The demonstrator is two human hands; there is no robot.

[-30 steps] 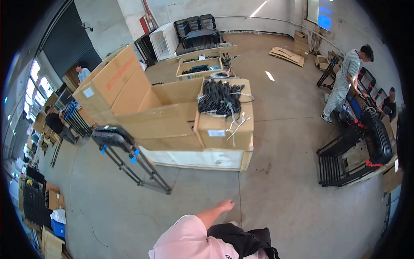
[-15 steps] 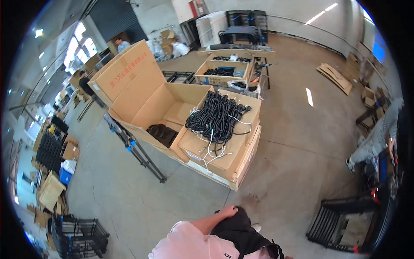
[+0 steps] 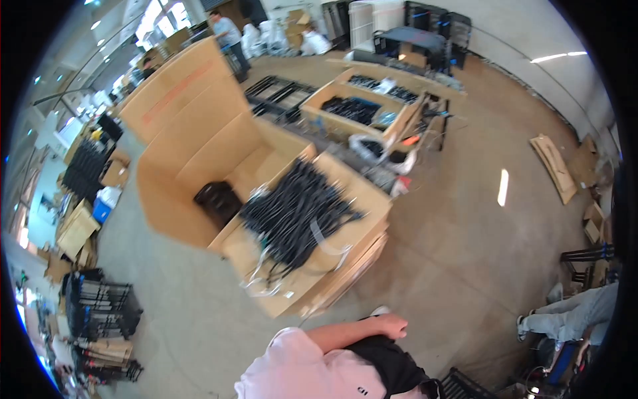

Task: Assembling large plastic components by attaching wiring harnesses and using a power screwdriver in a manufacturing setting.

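My left hand [image 3: 392, 326] hangs in front of my body at the end of a bare forearm, above my black trousers. Its fingers are curled closed, and nothing shows in them. My right hand is outside the view. Ahead, apart from my hand, a large pile of black cables [image 3: 296, 216] with white ties and ends lies on a closed cardboard box [image 3: 352, 229]. To its left, a tall open cardboard box [image 3: 179, 193] has its flap raised. Inside that box is a dark moulded piece [image 3: 218, 203]. The picture is somewhat blurred.
Beyond stands a wooden crate [image 3: 319, 118] of black parts. Stacked black frames [image 3: 103, 309] stand at left. A person in grey trousers [image 3: 571, 316] is at right, another person [image 3: 229, 36] far back. Flat cardboard [image 3: 553, 166] lies on the floor.
My view has turned and come closer to the boxes, which now sit further left. My left hand has swung to the right. The black folded stand beside the open box is no longer visible.
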